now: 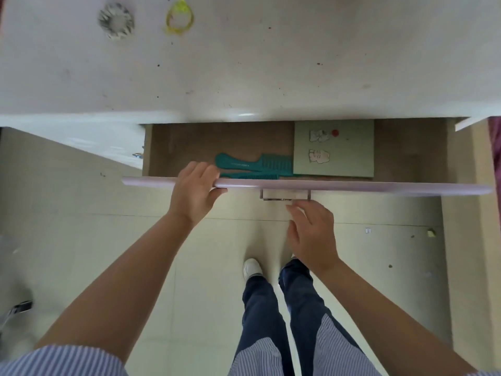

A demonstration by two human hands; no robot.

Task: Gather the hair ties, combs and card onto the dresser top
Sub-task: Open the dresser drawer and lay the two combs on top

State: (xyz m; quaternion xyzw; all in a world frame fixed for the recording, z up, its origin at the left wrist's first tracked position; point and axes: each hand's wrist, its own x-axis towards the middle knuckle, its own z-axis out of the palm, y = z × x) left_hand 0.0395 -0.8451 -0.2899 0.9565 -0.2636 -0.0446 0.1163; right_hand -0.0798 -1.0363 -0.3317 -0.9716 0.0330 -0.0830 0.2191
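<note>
white dresser top [271,63] fills the upper frame, with its drawer [325,185] pulled open below. left hand [193,189] grips the drawer's front edge — fingers over the rim, thumb underneath. right hand [314,234] is loose and open just below the metal handle [284,195], grasping nothing. in the drawer: green card [349,156] with small clips on it, and just left of it two teal combs [254,166] — overlapping. on top, far left: grey-white scrunchie [116,20], and the yellow hair tie [179,19] beside it.
</note>
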